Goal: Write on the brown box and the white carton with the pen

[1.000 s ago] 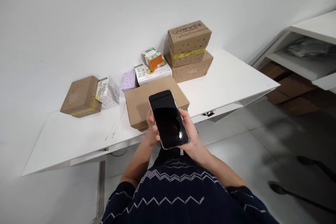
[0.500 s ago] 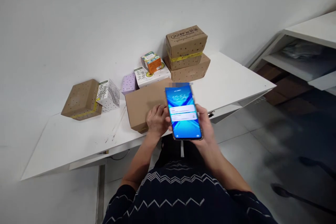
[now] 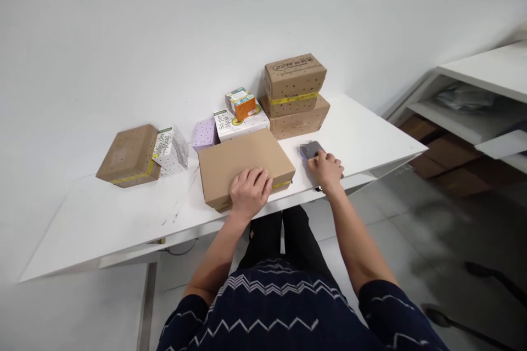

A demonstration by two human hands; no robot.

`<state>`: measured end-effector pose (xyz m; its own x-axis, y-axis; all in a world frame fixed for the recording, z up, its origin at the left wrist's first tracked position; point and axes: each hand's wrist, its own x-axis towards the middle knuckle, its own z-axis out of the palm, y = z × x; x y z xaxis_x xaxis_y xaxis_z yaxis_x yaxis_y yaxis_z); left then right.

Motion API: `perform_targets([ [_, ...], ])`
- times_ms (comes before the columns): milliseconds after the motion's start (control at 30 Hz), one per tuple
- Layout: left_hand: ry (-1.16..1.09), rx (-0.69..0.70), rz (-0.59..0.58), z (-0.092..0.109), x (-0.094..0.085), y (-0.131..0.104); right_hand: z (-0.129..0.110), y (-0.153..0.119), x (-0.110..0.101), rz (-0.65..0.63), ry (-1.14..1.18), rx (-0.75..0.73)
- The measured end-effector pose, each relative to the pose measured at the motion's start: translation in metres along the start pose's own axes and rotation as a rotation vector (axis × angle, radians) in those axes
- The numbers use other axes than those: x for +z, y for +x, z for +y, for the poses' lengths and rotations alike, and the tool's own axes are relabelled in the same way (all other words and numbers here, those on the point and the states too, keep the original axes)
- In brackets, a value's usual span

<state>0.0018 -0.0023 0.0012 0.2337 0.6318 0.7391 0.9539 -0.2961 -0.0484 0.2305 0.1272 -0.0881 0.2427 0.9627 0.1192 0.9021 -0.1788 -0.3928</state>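
1. Cardboard box [image 3: 242, 167] lies flat at the table's [image 3: 102, 214] near edge; left hand [image 3: 250, 192] now rests on it, fingers spread
2. Right hand [image 3: 326, 168] has lowered the phone [image 3: 312, 149] from chest height onto the table beside the box, fingers curled on its near end
3. Readable writing: "Super Meal" on 2 white cartons [image 3: 168, 145]; stacked boxes [image 3: 295, 94] show "22"

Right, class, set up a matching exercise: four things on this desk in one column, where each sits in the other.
Things:
1 flat brown box
2 phone
3 orange carton
4 lilac box

Places:
A on the white Super Meal box
B under the left hand
C at the right hand
D left of the Super Meal box

Pairs: 1-B, 2-C, 3-A, 4-D
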Motion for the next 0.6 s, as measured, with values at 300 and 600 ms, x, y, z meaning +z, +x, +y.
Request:
perform_targets([
  [300, -0.016, -0.008, -0.004, -0.002, 0.004, -0.002, 0.0, 0.009, 0.005, -0.034, -0.015, -0.103],
  [600, -0.179, -0.112, 0.329, -0.035, -0.041, -0.023, -0.027, -0.06, -0.033, -0.35, 0.938, -0.11],
])
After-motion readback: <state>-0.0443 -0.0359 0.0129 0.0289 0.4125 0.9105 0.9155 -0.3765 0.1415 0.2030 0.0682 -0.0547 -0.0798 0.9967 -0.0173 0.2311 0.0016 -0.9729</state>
